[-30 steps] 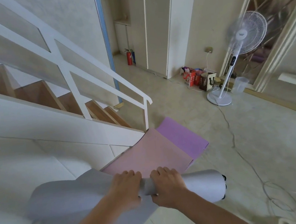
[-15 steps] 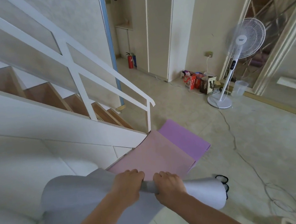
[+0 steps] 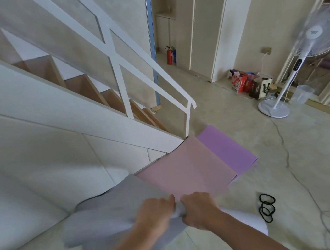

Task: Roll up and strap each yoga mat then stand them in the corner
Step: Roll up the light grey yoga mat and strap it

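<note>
The grey mat (image 3: 108, 217) is located in the lower centre of the frame, partly rolled, with its loose sheet spread toward the lower left. The roll is gripped near its middle by both hands. The left hand (image 3: 154, 214) is closed over the roll, with fingers curled round it. The right hand (image 3: 198, 210) is closed over the roll just beside the left, and a short section of roll is exposed between them. The right end of the roll is seen at the lower right, brightly lit.

A pink mat (image 3: 184, 169) is laid flat on the floor at the centre of the frame, above the hands. A purple mat (image 3: 222, 147) is laid beneath it and is exposed along its upper right edge. Black straps (image 3: 267, 207) are placed on the floor to the right of the hands, apart from all three mats.

A staircase (image 3: 87, 86) with a white handrail (image 3: 144, 66) is located at the left. A standing fan (image 3: 312, 36) is positioned at the upper right.
</note>
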Action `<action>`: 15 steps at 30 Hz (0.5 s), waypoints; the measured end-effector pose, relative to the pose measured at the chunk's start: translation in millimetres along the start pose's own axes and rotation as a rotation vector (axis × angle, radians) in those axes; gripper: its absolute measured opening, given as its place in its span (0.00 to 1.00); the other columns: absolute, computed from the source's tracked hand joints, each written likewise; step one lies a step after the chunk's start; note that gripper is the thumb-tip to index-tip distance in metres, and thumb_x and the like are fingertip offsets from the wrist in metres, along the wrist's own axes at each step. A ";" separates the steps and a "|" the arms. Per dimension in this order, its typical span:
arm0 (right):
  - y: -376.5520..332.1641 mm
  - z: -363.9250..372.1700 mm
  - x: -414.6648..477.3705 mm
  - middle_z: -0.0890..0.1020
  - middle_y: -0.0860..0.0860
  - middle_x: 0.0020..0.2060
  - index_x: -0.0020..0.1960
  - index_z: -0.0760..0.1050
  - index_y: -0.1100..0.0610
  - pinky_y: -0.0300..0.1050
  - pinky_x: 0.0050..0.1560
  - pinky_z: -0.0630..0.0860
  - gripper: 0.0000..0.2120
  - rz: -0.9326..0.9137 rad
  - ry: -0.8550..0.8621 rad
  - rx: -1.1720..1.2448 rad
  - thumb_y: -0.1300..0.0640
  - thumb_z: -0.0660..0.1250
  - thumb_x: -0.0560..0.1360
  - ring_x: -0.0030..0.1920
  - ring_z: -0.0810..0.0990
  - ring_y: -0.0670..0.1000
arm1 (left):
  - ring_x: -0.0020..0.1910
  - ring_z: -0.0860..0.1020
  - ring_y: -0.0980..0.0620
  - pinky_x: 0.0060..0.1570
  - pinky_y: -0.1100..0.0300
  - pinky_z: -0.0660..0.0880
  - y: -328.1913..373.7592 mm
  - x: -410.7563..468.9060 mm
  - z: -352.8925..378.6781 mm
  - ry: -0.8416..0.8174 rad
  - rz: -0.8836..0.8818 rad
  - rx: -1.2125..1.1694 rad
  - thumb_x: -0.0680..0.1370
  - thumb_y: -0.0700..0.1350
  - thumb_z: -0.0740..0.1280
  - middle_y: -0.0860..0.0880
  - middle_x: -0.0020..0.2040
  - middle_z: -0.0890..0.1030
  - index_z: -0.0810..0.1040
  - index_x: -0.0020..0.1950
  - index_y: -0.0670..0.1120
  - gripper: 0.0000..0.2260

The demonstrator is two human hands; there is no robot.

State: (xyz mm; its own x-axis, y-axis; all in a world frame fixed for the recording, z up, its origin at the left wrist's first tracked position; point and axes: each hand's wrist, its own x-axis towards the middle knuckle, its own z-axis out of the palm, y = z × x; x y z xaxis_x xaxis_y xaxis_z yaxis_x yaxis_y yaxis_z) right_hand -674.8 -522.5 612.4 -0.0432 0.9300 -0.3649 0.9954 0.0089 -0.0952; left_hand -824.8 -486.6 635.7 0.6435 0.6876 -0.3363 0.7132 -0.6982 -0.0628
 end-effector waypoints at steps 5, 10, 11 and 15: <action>-3.1 13.9 -4.3 0.78 0.48 0.35 0.43 0.77 0.50 0.45 0.33 0.74 0.25 -0.082 0.138 -0.109 0.45 0.80 0.49 0.34 0.79 0.51 | 0.57 0.79 0.42 0.50 0.54 0.74 -8.9 11.0 3.7 -0.230 -0.102 -0.289 0.75 0.43 0.66 0.45 0.57 0.80 0.74 0.58 0.47 0.12; -4.0 18.1 -2.4 0.82 0.52 0.53 0.57 0.74 0.52 0.46 0.48 0.71 0.13 -0.088 0.006 -0.066 0.52 0.64 0.73 0.54 0.81 0.57 | 0.56 0.79 0.42 0.49 0.55 0.72 -12.6 14.0 4.2 -0.394 -0.033 -0.321 0.72 0.47 0.73 0.45 0.58 0.80 0.76 0.59 0.47 0.18; -2.8 19.5 -0.8 0.82 0.52 0.54 0.58 0.73 0.51 0.46 0.48 0.70 0.13 -0.093 -0.040 -0.039 0.52 0.62 0.74 0.56 0.80 0.58 | 0.58 0.78 0.41 0.50 0.55 0.71 -11.2 12.9 6.0 -0.348 -0.026 -0.250 0.73 0.47 0.72 0.45 0.59 0.79 0.75 0.61 0.46 0.18; 4.8 19.0 6.6 0.82 0.50 0.49 0.47 0.70 0.48 0.44 0.41 0.69 0.09 -0.076 -0.115 0.153 0.50 0.63 0.67 0.52 0.80 0.55 | 0.36 0.80 0.48 0.34 0.60 0.61 -1.2 3.7 10.1 -0.082 0.017 0.039 0.53 0.51 0.81 0.49 0.39 0.80 0.82 0.44 0.50 0.22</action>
State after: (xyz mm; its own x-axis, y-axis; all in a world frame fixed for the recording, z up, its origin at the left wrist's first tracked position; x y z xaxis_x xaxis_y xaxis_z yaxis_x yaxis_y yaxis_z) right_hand -671.9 -523.3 591.9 -0.1362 0.8807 -0.4536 0.9646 0.0135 -0.2634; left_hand -826.1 -485.3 625.0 0.6296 0.6581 -0.4130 0.6898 -0.7180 -0.0926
